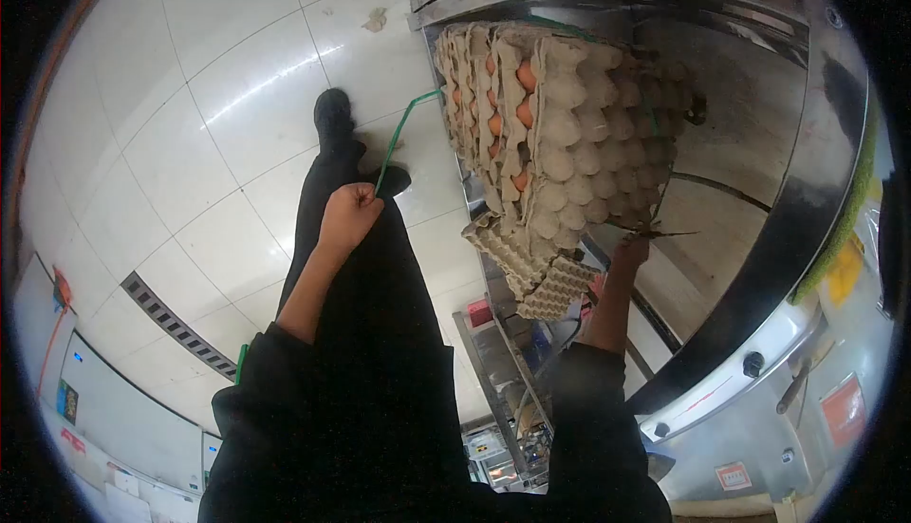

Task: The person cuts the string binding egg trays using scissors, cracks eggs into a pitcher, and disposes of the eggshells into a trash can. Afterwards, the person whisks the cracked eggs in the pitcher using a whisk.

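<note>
My left hand [351, 216] is closed in a fist round the end of a green packing strap [403, 129]. From there the strap runs up to a stack of cardboard egg trays [576, 124], where brown eggs [525, 113] show between the layers. More green strap crosses the right side of the stack. Just below that side, my right hand [630, 252] is closed on a thin, dark pointed tool [676, 233] that looks like scissors. Its handle is mostly hidden by my fingers. Bare egg trays [558, 286] hang tilted at the stack's lower end.
The stack rests on a metal shelf or counter [731, 181] with a raised steel edge [607, 6]. White floor tiles [237, 96] lie to the left, with scraps of litter [375, 20]. A shelf unit [512, 362] stands below the hanging trays.
</note>
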`<control>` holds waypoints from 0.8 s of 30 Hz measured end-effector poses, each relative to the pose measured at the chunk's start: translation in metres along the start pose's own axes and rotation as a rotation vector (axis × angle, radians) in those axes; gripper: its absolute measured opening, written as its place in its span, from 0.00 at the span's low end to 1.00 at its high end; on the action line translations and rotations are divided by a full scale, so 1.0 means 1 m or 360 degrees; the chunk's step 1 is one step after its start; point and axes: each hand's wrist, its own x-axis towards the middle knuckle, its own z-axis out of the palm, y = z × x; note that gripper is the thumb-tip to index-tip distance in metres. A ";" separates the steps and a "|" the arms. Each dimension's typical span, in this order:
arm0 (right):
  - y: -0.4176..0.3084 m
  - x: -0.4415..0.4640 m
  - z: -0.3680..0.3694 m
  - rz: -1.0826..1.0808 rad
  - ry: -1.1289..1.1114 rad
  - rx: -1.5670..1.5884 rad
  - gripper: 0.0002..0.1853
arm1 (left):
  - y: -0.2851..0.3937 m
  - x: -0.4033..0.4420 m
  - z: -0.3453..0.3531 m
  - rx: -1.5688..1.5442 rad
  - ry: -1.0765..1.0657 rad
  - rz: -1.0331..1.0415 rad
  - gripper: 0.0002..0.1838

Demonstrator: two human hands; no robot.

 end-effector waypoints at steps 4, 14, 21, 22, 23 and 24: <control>-0.055 0.050 -0.066 0.1322 -0.0069 0.1023 0.16 | 0.004 0.003 0.003 0.0019 0.0025 0.0026 0.15; -0.082 0.048 -0.062 0.0500 -0.0315 0.0570 0.21 | -0.007 0.002 0.017 0.0023 0.0013 -0.0001 0.14; -0.065 0.041 -0.052 0.0488 -0.0674 -0.0347 0.16 | -0.012 -0.001 0.024 -0.0075 0.0004 -0.0029 0.14; -0.064 0.039 -0.058 0.0350 -0.0628 -0.0293 0.15 | -0.014 -0.002 0.025 -0.0053 0.0027 0.0017 0.14; -0.073 0.039 -0.068 0.0210 -0.0578 -0.0234 0.15 | -0.015 -0.001 0.026 -0.0030 0.0057 0.0065 0.14; -0.084 0.032 -0.078 0.0210 -0.0580 -0.0234 0.15 | -0.013 -0.002 0.024 -0.0029 0.0056 0.0063 0.14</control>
